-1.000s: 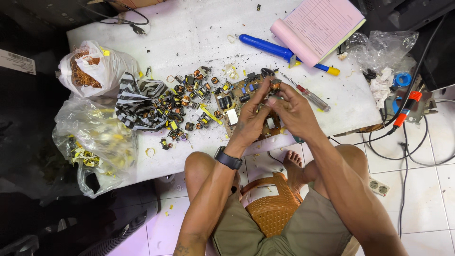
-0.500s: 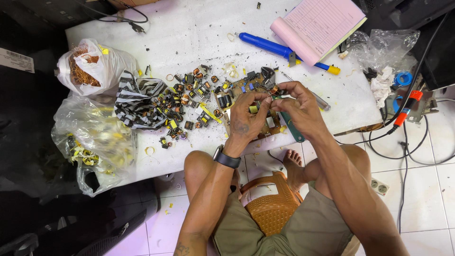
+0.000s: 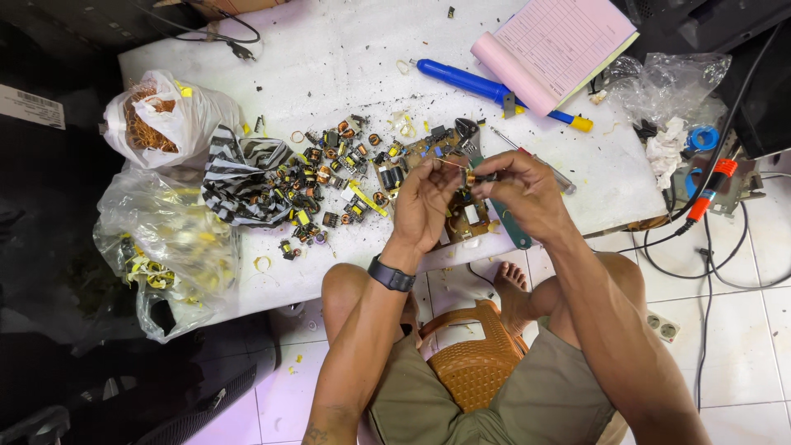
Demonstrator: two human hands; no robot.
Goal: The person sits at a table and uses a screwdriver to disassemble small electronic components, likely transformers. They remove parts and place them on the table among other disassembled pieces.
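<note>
On white table (image 3: 346, 49) | both hands pinch small coil (image 3: 470, 176) | white bag (image 3: 169, 124): copper wire | clear bag (image 3: 169, 255): yellow scraps

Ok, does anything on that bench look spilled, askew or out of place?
Yes. Small coils and components lie scattered loose across the white table, with dark specks around them. A circuit board lies near the table's edge, below the left hand and right hand.
</note>
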